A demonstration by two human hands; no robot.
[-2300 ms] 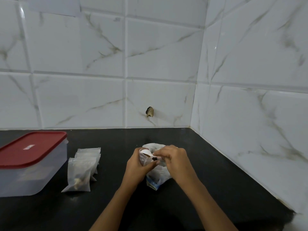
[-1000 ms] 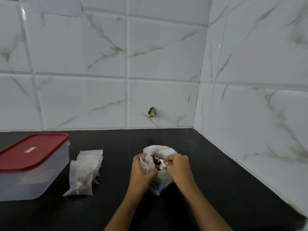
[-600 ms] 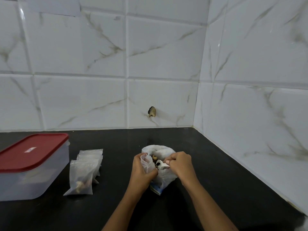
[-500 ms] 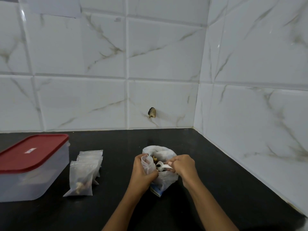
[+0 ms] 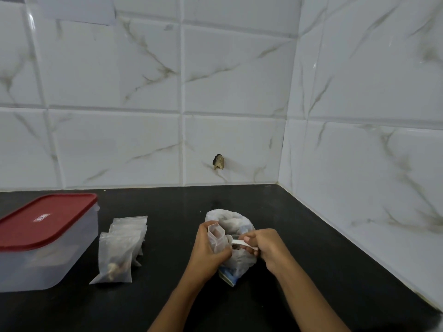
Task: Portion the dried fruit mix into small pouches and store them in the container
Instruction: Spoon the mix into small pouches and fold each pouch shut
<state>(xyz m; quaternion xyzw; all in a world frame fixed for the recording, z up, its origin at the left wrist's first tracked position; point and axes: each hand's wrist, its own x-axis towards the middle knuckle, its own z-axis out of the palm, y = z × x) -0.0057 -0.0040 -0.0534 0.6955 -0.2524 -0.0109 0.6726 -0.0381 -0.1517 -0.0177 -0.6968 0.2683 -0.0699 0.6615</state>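
Observation:
The large clear bag of dried fruit mix [image 5: 233,226] stands open on the black counter [image 5: 311,271]. My left hand [image 5: 207,248] grips a small clear pouch [image 5: 217,237], open at the top, against the bag's near left side. My right hand [image 5: 267,246] holds the handle of a white spoon [image 5: 241,243] whose bowl dips into the bag, hidden among the fruit. Several filled small pouches [image 5: 119,250] lie in a pile to the left. The clear container with a red lid [image 5: 40,232] sits shut at the far left.
White marble-patterned tiles close in the counter at the back and along the right, meeting in a corner [image 5: 281,183]. A small dark chipped spot [image 5: 218,162] marks the back wall.
The spoon was at the pouch mouth earlier; my right hand has since drawn it right and dipped it back into the big bag. My left hand keeps its hold on the pouch.

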